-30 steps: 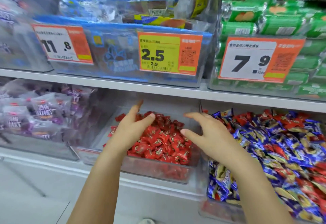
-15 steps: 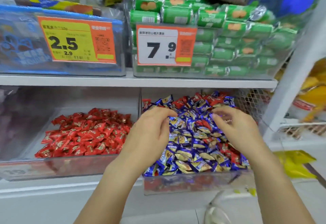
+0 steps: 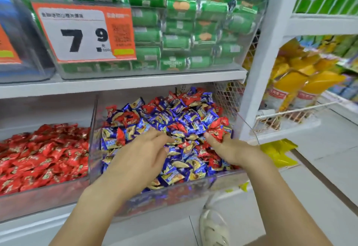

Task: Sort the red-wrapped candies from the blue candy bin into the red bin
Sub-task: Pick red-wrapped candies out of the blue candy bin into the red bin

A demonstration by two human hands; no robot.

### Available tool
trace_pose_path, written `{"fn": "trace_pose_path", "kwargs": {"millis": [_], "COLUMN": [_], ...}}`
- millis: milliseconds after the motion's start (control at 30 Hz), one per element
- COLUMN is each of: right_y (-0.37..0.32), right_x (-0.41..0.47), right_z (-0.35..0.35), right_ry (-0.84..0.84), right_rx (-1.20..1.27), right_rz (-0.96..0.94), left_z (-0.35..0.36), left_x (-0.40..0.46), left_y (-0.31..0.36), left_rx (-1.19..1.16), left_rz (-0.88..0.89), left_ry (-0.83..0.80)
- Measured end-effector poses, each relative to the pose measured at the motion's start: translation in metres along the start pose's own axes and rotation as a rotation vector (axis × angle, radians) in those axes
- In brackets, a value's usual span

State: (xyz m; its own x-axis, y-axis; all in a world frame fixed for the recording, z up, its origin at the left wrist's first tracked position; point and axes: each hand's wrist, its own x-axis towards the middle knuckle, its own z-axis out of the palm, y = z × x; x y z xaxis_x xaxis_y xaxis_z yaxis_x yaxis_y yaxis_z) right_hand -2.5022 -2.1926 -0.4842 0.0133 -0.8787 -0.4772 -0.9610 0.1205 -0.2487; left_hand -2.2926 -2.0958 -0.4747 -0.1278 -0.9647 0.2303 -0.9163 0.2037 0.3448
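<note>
Head view: both hands down in the clear plastic bin of mixed blue-wrapped candies (image 3: 193, 182), at 6 o'clock of the shelf under the 7.9 price tag (image 3: 85, 32). Right hand (image 3: 230, 149), at 4 o'clock in that bin, fingers curled round a small bunch of red-wrapped candies (image 3: 218, 128). Left hand (image 3: 143, 154), at 7 o'clock in the bin, fingers loosely spread over the heap, tips touching wrappers, nothing visibly held. More red wrappers scattered through the blue ones, thickest toward 12 o'clock. Clear plastic bin of red candies (image 3: 44, 197) just beside, at 9 o'clock, walls touching or nearly so.

Step in hand, by judgement: gathering reds, well short of done. Next move likely calls for carrying the right-hand bunch across to 9 o'clock, over the shared wall, keeping the grip closed so none drop back.
</note>
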Motion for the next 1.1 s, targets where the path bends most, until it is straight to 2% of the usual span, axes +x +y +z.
{"fn": "trace_pose_path", "kwargs": {"millis": [167, 267, 300, 400, 467, 567, 633, 733, 767, 833, 933, 1033, 1100], "right_y": [-0.004, -0.016, -0.024, -0.055, -0.072, -0.087, -0.088, -0.072, -0.063, -0.043, -0.026, -0.030, -0.040], "right_x": [0.000, -0.010, -0.013, -0.017, -0.021, -0.032, -0.041, -0.043, -0.040, -0.030, -0.028, -0.036, -0.042], "right_z": [0.006, 0.005, 0.006, 0.018, 0.023, 0.026, 0.023, 0.007, 0.001, -0.009, -0.013, -0.004, 0.008], "right_ry": [0.009, 0.026, 0.051, 0.187, 0.206, 0.177, 0.088, -0.080, -0.059, 0.090, 0.231, 0.218, 0.204], "right_rx": [0.217, 0.519, 0.546, 0.428, 0.397, 0.247, 0.202, 0.378, 0.446, 0.491, 0.372, 0.341, 0.193], "right_rz": [-0.112, -0.242, -0.303, -0.450, -0.526, -0.677, -0.835, -0.894, -0.867, -0.791, -0.702, -0.714, -0.714], "left_z": [0.004, 0.001, 0.000, -0.005, -0.011, -0.023, -0.030, -0.032, -0.031, -0.028, -0.024, -0.025, -0.022], "left_x": [0.000, 0.000, -0.001, -0.003, -0.005, -0.007, -0.010, -0.012, -0.011, -0.010, -0.010, -0.015, -0.017], "left_y": [-0.001, 0.003, 0.003, -0.002, -0.008, -0.015, -0.018, -0.022, -0.023, -0.023, -0.021, -0.019, -0.017], "left_rx": [0.010, -0.019, -0.023, -0.053, -0.119, -0.202, -0.218, -0.238, -0.232, -0.160, -0.007, -0.015, -0.002], "left_rz": [-0.038, -0.059, -0.076, -0.126, -0.171, -0.221, -0.245, -0.281, -0.285, -0.270, -0.246, -0.234, -0.229], "left_ry": [-0.032, 0.027, 0.060, 0.189, 0.299, 0.451, 0.471, 0.451, 0.440, 0.373, 0.155, 0.024, -0.039]}}
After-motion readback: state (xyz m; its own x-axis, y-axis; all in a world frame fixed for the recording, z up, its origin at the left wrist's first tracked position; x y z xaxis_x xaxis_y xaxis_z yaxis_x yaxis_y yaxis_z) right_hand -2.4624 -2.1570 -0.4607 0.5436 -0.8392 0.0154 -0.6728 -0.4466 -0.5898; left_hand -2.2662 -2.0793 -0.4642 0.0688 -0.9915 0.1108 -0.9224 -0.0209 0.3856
